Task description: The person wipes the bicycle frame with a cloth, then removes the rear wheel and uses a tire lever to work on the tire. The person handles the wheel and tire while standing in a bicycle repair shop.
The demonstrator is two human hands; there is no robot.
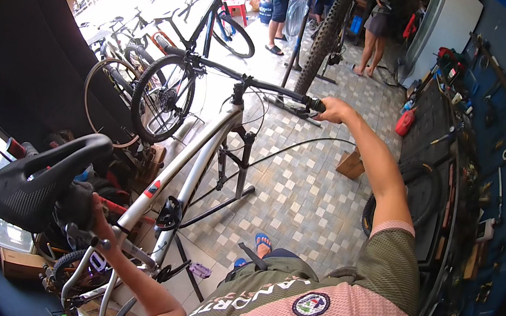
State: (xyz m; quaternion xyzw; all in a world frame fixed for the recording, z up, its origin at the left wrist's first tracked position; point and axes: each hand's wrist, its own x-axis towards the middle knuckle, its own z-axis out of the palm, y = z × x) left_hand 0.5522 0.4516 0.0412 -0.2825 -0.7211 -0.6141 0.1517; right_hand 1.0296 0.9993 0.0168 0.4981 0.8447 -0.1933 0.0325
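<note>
A silver bicycle frame [193,150] without wheels fitted stands before me, its black handlebar [269,86] reaching across the view. My right hand [336,110], arm stretched far out, is closed round the grip at the bar's right end. Nearer, on the left, is a black saddle [39,178] with a long central cut-out. My left hand [103,220] is beside the saddle's underside, closed on a dark part there; its fingers are mostly hidden. A purple pedal [200,270] hangs low on the crank side.
Several bicycles stand at the far left by the bright opening. Another bicycle's tyre [326,36] rises upright ahead, with people standing near it. Tools hang along the blue wall [502,210] at right, where a loose tyre [410,198] leans. A cardboard box [25,265] sits at lower left.
</note>
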